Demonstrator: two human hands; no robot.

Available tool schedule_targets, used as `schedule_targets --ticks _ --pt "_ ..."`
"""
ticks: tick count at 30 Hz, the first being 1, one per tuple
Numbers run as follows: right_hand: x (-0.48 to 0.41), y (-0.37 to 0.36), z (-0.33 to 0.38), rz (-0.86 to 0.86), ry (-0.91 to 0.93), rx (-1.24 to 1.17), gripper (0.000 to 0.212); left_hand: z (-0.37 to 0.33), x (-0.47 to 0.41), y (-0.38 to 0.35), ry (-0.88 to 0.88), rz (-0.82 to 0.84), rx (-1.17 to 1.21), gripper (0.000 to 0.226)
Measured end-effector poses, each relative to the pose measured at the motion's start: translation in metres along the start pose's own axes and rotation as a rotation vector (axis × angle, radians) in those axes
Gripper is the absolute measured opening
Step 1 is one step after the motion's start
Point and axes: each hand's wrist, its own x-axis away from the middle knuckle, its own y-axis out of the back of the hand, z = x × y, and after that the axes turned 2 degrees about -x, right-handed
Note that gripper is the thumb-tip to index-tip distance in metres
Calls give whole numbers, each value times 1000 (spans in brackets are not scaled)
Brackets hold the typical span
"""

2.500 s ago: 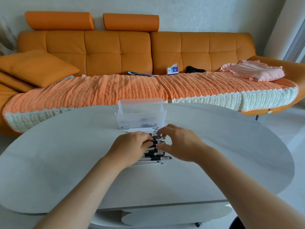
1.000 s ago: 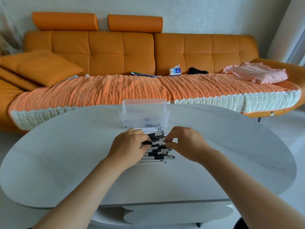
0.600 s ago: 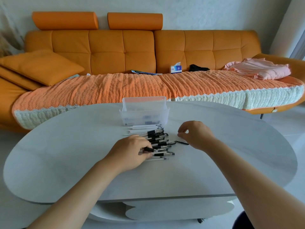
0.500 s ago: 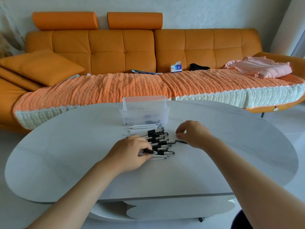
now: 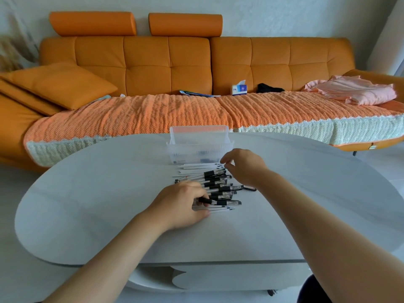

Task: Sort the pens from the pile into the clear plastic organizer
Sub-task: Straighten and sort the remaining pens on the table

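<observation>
On the grey worktop [image 5: 87, 204], the left hand [image 5: 181, 204] gripped the near edge of the pile of pens [image 5: 218, 184] while the right hand [image 5: 244, 167] hovered, thumb and forefinger slightly apart, over its far end beside the clear organizer [image 5: 196, 149].

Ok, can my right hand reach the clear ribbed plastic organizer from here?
Probably yes. The right hand hovers by the near right corner of the organizer, nothing between them; the pile of black and white pens lies nearer me, under the left hand.

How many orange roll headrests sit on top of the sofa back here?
2. The left headrest tops the sofa back near its left end; the right headrest sits beside it, nearer the middle. None looks hidden.
</observation>
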Motion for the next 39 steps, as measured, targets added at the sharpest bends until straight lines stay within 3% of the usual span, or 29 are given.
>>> schedule_targets --ticks 7,12,17,23,29,35,39 --pt "-29 -10 23 70 143 194 28 8 -9 2 -19 3 28 27" --pt "-45 -20 32 166 149 303 32 26 -18 15 88 -99 26 15" --pt "-50 -28 36 131 155 386 17 53 -22 23 215 -198 -34 16" --pt "-45 -28 41 47 189 406 21 65 -21 25 242 -257 -57 18" --pt "-27 -9 49 -13 262 182 18 66 -19 29 228 -351 -91 32" --pt "-1 3 48 30 171 -30 17 53 -16 30 211 -333 -17 17" --pt "15 7 39 38 129 -102 27 49 -14 29 252 -338 28 19"
